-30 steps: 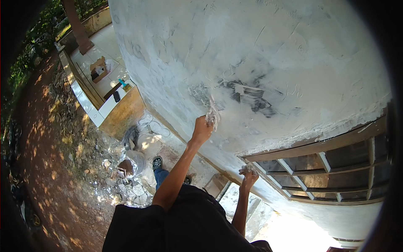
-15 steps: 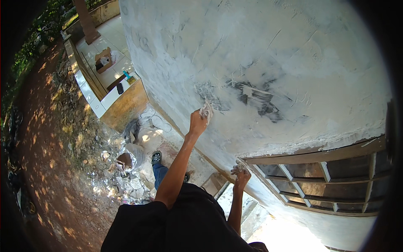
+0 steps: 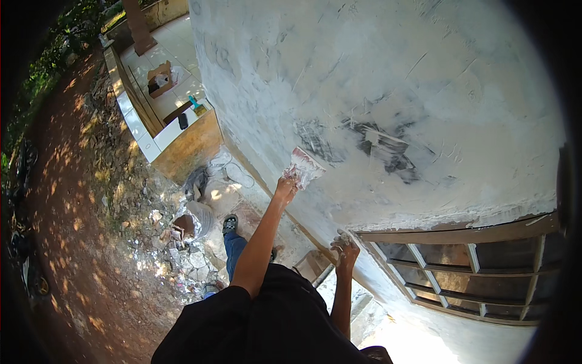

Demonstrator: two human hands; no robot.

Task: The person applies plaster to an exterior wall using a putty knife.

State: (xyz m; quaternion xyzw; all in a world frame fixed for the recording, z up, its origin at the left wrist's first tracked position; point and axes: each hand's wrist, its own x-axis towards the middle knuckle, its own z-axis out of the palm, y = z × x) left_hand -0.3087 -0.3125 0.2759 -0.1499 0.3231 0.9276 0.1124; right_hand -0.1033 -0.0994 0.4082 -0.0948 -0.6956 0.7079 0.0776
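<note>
From where I stand, the left hand [image 3: 287,187] is closed around the handle of a smeared putty knife [image 3: 306,167]. A moment ago its blade showed nearly edge-on; now its broad face is turned into view, just below the smaller grey smear [image 3: 314,139] on the wall [image 3: 382,73], so I'd judge this a pause between strokes. The dark patch [image 3: 388,150] sits farther up and right of that hand. The right hand [image 3: 345,252], fingers caked and curled, hangs near the window [image 3: 467,273]; I can't tell whether it grips anything.
</note>
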